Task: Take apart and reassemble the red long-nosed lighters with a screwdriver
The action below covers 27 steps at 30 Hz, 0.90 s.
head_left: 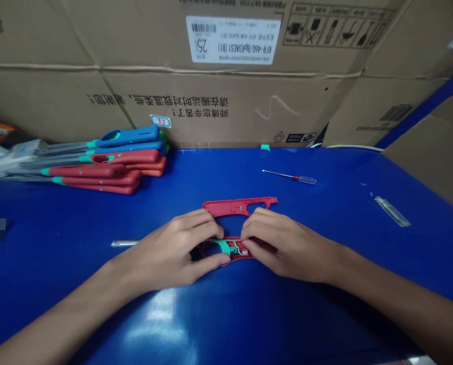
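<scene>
On the blue worktop, an open red casing lies at the centre of the frame, its inside facing up. The left hand is clamped on it, thumb at the lower edge, fingers at the upper. The right hand touches its right part, thumb and forefinger nearly together; exactly what they pinch cannot be told. Just above lies a red half-shell. Inside the casing sit a green trigger and a thin white wire.
</scene>
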{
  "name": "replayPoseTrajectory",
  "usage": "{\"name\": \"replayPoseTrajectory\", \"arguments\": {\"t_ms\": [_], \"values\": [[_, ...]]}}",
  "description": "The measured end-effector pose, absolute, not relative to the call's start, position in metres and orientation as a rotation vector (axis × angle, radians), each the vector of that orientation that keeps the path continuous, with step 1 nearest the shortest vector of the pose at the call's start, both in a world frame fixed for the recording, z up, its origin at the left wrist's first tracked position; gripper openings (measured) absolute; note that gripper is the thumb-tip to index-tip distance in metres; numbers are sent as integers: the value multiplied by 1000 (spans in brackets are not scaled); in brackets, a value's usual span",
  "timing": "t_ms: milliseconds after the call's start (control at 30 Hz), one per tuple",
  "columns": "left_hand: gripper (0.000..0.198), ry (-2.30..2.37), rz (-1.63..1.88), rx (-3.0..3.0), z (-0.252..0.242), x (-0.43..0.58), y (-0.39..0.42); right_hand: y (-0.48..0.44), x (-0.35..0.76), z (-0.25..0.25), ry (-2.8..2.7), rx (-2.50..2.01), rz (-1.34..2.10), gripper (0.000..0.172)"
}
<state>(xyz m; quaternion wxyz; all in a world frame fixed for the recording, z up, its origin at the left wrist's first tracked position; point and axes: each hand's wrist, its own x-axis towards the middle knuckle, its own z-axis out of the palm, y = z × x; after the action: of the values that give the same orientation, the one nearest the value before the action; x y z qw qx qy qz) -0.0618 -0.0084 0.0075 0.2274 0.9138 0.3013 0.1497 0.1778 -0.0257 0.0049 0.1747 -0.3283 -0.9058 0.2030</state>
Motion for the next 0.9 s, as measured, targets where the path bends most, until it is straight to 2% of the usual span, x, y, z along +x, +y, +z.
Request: {"name": "replayPoseTrajectory", "arguments": {"t_ms": [200,500,633,733,867,900], "values": [[16,822,392,2602,10,-61,-9,-25,176,6,-2515,-920,570,13],[14,806,577,2694,4,-50,-16,-30,170,3,-2462,-792,478,15],[13,805,577,2665,0,-49,-14,-24,176,16,-2472,-829,395,12],[13,795,568,2646,0,-50,-13,-8,208,44,-2373,-1166,283,8],[14,752,566,2653,3,-52,-11,16,284,80,-2062,-2129,247,2],[14,740,569,2657,4,-52,-11,19,303,84,-1912,-2384,289,7]]}}
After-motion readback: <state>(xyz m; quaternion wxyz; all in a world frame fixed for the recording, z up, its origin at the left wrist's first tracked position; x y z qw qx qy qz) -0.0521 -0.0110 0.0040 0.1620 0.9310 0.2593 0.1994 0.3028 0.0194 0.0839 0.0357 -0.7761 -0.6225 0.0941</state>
